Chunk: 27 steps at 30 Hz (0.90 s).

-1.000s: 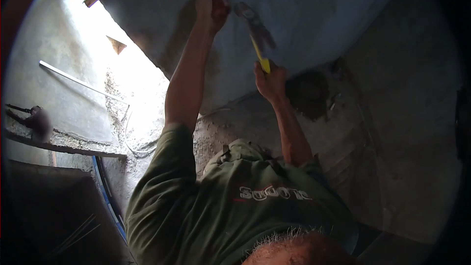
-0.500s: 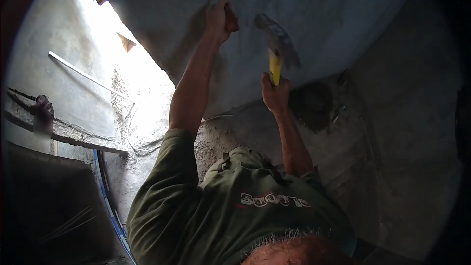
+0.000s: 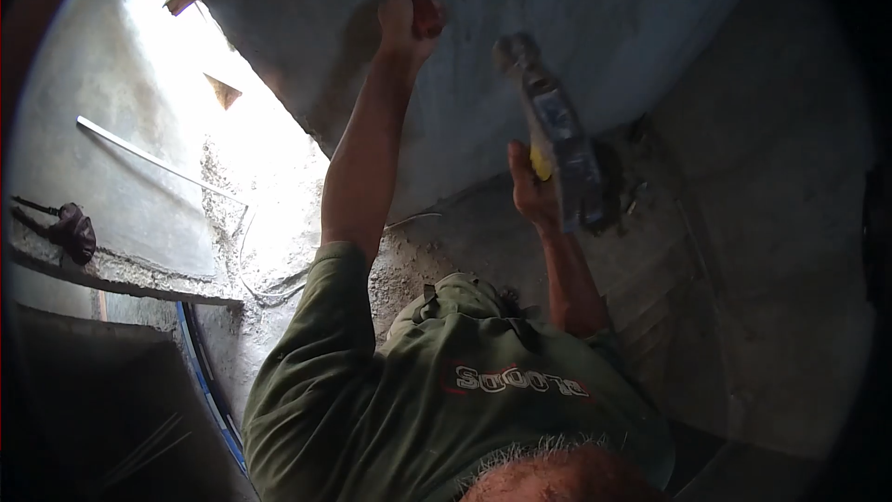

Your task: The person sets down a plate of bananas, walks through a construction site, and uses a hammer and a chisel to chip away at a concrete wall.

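My left hand point(image 3: 401, 23) is closed around a red-handled tool point(image 3: 426, 14) with a thin dark shaft, raised against the grey concrete surface point(image 3: 307, 14). Whether that tool is a chisel or a screwdriver cannot be made out. Lower and to the right, my right hand point(image 3: 534, 191) grips a hammer point(image 3: 560, 125) by its yellow handle. The metal head is smeared by motion and hangs apart from the red-handled tool. Part of the right hand's fingers is hidden behind the hammer.
Bright light comes through a gap on the left. A pale strip point(image 3: 153, 160) leans there, above a rough ledge point(image 3: 139, 277) holding a dark bundled object point(image 3: 72, 232). A blue pipe or strip point(image 3: 206, 386) runs down the lower left. Rough wall point(image 3: 404, 270) lies beyond my body.
My right hand has moved slightly right and down, turning the hammer so its head swings away from the red-handled tool. My left hand keeps its grip and has shifted slightly left.
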Motion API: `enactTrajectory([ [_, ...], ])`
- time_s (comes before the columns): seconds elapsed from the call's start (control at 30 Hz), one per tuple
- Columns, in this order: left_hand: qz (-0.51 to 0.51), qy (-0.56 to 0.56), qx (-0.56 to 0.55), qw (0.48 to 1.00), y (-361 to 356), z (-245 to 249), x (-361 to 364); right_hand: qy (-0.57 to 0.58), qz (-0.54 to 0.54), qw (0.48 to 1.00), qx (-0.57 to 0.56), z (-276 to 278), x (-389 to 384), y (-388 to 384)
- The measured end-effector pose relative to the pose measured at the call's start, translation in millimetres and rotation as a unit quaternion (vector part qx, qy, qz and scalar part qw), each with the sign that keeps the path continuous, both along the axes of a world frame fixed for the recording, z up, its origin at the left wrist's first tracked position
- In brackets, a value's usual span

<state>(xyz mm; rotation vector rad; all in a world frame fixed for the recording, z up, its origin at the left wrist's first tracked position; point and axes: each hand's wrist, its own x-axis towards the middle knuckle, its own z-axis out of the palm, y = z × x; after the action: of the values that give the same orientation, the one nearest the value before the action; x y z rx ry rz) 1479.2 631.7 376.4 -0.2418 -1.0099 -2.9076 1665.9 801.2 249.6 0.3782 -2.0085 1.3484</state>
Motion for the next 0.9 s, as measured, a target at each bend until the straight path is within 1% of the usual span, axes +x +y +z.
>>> enactTrajectory([
  [0.03,-0.006,-0.002,0.001,1.0,2.5,4.1,-1.2,-0.016,-0.024,0.999,-0.036,12.3,7.5,-4.5],
  [0.07,-0.019,-0.007,0.038,0.999,5.1,10.1,-2.4,0.086,-0.05,0.995,-0.02,26.3,7.4,-4.1],
  [0.1,-0.031,-0.013,0.075,0.997,7.5,11.8,-3.8,0.187,-0.075,0.98,-0.001,40.4,8.0,-1.2],
  [0.13,-0.036,-0.016,0.076,0.996,8.3,11.5,-3.9,0.185,-0.08,0.98,0.001,55.3,14.2,0.0],
  [0.17,-0.056,0.004,0.079,0.995,7.8,12.2,-5.2,0.218,0.014,0.973,-0.071,71.5,19.6,0.5],
  [0.2,-0.075,0.025,0.082,0.994,7.1,14.0,-4.9,0.247,0.109,0.952,-0.143,83.6,23.6,-2.3],
  [0.23,-0.077,0.024,0.082,0.993,7.5,14.6,-3.9,0.247,0.106,0.953,-0.142,92.5,26.0,-11.3],
  [0.27,-0.063,0.009,0.087,0.994,9.3,16.9,2.0,0.301,0.2,0.904,-0.23,99.4,27.7,-24.3],
  [0.3,-0.048,-0.005,0.094,0.994,11.0,19.9,4.4,0.349,0.291,0.835,-0.311,103.0,27.2,-36.5],
  [0.33,-0.051,-0.007,0.096,0.994,13.0,22.5,4.6,0.339,0.047,0.925,-0.167,88.8,19.6,-48.2],
  [0.37,-0.037,-0.035,0.101,0.994,15.8,23.4,3.7,0.299,-0.201,0.933,-0.007,67.4,10.1,-53.6],
  [0.4,-0.021,-0.062,0.105,0.992,17.4,23.2,1.9,0.297,-0.201,0.933,-0.003,53.5,3.5,-51.3],
  [0.43,-0.021,-0.065,0.105,0.992,19.1,10.8,-6.7,0.178,-0.163,0.97,0.003,38.6,-3.3,-48.3],
  [0.47,-0.001,-0.032,0.103,0.994,20.8,-11.8,-20.5,0.055,-0.124,0.991,0.007,24.7,-7.8,-45.3],
  [0.5,0.022,0.007,0.1,0.995,17.8,-16.3,-22.0,-0.063,-0.078,0.995,0.01,18.3,-14.4,-45.1],
  [0.53,0.024,0.009,0.102,0.994,15.1,-19.0,-25.7,-0.18,-0.031,0.983,0.017,14.9,-18.8,-42.8],
  [0.57,-0.036,0.07,0.073,0.994,9.5,-11.3,-21.8,-0.175,-0.026,0.984,0.023,21.6,-18.4,-40.3],
  [0.6,-0.096,0.119,0.038,0.988,2.6,-11.8,-13.6,-0.084,-0.069,0.994,0.011,27.0,-4.8,-39.0],
  [0.63,-0.088,0.121,0.038,0.988,1.3,-3.9,-11.1,0.016,-0.11,0.994,-0.004,36.7,-1.0,-36.6],
  [0.67,-0.063,0.031,0.082,0.994,5.7,2.1,-6.0,0.118,-0.083,0.989,-0.032,45.5,-0.1,-28.7],
  [0.7,-0.038,-0.061,0.127,0.989,8.7,2.0,-5.2,0.217,-0.054,0.973,-0.061,58.3,2.1,-25.8],
  [0.73,-0.028,-0.06,0.131,0.989,7.2,-3.0,-9.3,0.216,-0.044,0.973,-0.06,72.2,6.4,-30.8],
  [0.77,-0.061,-0.01,0.093,0.994,5.9,-12.0,-17.9,0.283,0.095,0.939,-0.172,92.5,15.1,-41.4],
  [0.8,-0.095,0.042,0.052,0.993,5.8,-12.3,-23.1,0.339,0.228,0.869,-0.279,102.7,17.9,-49.5],
  [0.83,-0.091,0.043,0.054,0.993,9.0,-10.0,-29.1,0.337,0.204,0.875,-0.28,77.1,-3.7,-52.6],
  [0.87,-0.089,0.074,0.086,0.99,14.7,-8.0,-29.7,0.25,0.01,0.965,-0.081,48.8,-15.9,-53.2],
  [0.9,-0.088,0.106,0.116,0.984,18.8,-6.8,-27.3,0.141,-0.187,0.964,0.126,23.5,-21.9,-51.9],
])
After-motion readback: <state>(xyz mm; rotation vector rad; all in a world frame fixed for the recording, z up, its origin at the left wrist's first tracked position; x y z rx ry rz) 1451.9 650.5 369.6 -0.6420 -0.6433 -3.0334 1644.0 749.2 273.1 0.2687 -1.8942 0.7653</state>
